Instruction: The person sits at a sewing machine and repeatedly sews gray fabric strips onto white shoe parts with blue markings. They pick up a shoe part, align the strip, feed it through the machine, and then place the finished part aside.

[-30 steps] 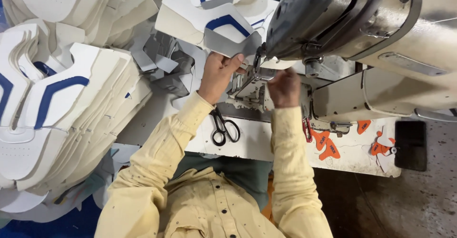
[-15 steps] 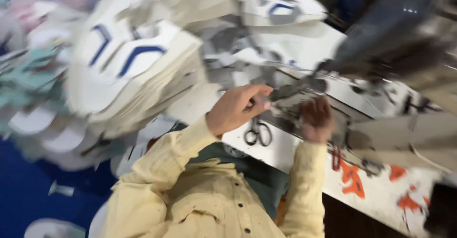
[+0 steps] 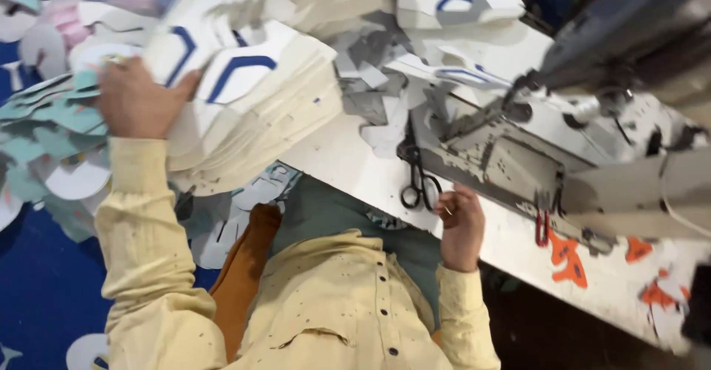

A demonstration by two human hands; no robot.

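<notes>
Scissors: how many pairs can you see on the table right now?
1. The black scissors lie on the white table, just beyond the right hand. More may be hidden under the cut pieces.

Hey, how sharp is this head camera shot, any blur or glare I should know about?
Head view: motion blur smears the sewing machine and the stacked white and blue cut pieces; the left hand is soft, the right hand and scissors clearer; lighting is even, no strong glare; frame is tilted.

You have two hands in view: your left hand [image 3: 137,100] at upper left, your right hand [image 3: 461,225] at centre. One pair of black scissors [image 3: 416,174] lies on the white surface [image 3: 348,159]. One sewing machine [image 3: 592,118] stands at right. Cut white pieces [image 3: 252,96] lie stacked, too many to count.
</notes>
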